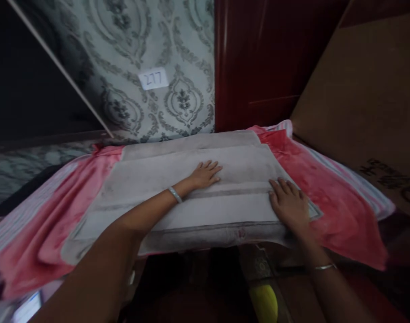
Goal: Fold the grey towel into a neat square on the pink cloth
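A large greyish-white cloth (191,211) with fold lines and a dark border lies spread across a surface, its near edge hanging over the front. My left hand (206,175) rests flat near the cloth's middle, fingers spread and nothing held. Near the cloth's right end, my right hand (289,202) lies palm down with its fingers stretched out. Beneath the cloth, a red-pink plush blanket (342,211) sticks out on both sides, showing a striped edge. What supports the layers is hidden.
Patterned wallpaper (184,98) with a paper marked 277 (153,78) is behind. A dark red glossy panel (259,63) stands beside it, and a large cardboard box (369,98) is at right. A dark panel (40,76) stands left. Below are a yellow object (266,303) and a lit screen (28,309).
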A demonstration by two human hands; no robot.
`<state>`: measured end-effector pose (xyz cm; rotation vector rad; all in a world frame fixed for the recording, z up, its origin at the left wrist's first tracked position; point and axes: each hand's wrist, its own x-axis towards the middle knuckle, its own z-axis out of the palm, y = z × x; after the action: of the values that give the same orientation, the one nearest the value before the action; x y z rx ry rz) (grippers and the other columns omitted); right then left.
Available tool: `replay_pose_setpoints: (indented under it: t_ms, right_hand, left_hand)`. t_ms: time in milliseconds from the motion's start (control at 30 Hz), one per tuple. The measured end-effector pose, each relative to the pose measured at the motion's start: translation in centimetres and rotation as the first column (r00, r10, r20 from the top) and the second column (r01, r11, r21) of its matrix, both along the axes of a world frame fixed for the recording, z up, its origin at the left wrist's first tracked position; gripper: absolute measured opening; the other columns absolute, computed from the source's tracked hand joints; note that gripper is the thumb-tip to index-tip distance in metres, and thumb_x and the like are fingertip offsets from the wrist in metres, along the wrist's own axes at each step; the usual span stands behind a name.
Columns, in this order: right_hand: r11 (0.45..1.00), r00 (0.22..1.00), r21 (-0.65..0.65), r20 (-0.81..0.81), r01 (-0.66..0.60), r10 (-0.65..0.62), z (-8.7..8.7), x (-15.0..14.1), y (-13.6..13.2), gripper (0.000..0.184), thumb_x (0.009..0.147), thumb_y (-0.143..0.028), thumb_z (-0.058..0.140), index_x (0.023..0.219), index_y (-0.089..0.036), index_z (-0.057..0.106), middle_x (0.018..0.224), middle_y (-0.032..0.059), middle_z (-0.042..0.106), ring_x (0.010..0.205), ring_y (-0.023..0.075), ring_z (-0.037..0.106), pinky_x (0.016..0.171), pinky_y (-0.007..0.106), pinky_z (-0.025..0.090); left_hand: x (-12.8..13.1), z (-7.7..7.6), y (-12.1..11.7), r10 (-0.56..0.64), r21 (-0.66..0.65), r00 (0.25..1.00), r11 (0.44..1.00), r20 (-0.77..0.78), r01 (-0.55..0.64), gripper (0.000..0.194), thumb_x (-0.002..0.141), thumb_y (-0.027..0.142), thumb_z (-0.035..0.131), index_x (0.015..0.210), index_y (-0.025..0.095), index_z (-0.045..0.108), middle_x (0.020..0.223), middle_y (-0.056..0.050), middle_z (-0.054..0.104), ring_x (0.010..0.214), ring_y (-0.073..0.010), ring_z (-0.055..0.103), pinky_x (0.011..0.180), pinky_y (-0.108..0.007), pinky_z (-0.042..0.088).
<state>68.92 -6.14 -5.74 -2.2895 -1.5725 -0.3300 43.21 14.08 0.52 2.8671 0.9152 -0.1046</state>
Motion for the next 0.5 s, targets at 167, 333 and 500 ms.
replay_pose_setpoints:
  t_ms: [167, 333, 500]
  right_hand:
    - [0.999, 1.000, -0.031, 0.003, -0.017, 0.017, 0.3, 0.1, -0.4, 0.054, 0.101, -0.037, 0.029, 0.144, -0.017, 0.055, 0.147, 0.0163, 0.052, 0.134, 0.0357, 0.043, 0.106, 0.059, 0.037]
    - [0.994, 1.000, -0.113, 0.000, 0.002, -0.002, 0.8, -0.2, -0.7, 0.060, 0.104, -0.039, 0.020, 0.146, -0.013, 0.053, 0.151, 0.0173, 0.048, 0.136, 0.0341, 0.041, 0.107, 0.052, 0.033]
    - [0.990, 0.999, -0.142, 0.043, 0.009, -0.003, 0.2, 0.3, -0.8, 0.065, 0.101, -0.040, 0.017, 0.148, -0.011, 0.051, 0.151, 0.0162, 0.048, 0.136, 0.0309, 0.042, 0.098, 0.052, 0.033]
  left_hand:
    - [-15.4, 0.2, -3.3, 0.351, 0.047, 0.936, 0.935, 0.022, -0.352, 0.060, 0.101, 0.049, 0.035, 0.158, 0.031, 0.031, 0.169, -0.007, 0.020, 0.156, -0.0298, 0.014, 0.123, -0.057, 0.015]
    - [-30.0, -0.3, -6.7, 0.692, 0.091, 0.721, 0.716, 0.041, -0.692, 0.060, 0.099, 0.045, 0.037, 0.157, 0.031, 0.033, 0.168, -0.006, 0.022, 0.155, -0.0314, 0.017, 0.121, -0.061, 0.019]
    - [-38.6, -1.0, -9.7, 0.879, -0.139, 0.402, 0.445, 0.256, -0.885, 0.059, 0.096, 0.040, 0.042, 0.150, 0.018, 0.045, 0.163, -0.014, 0.033, 0.153, -0.0329, 0.025, 0.123, -0.059, 0.015]
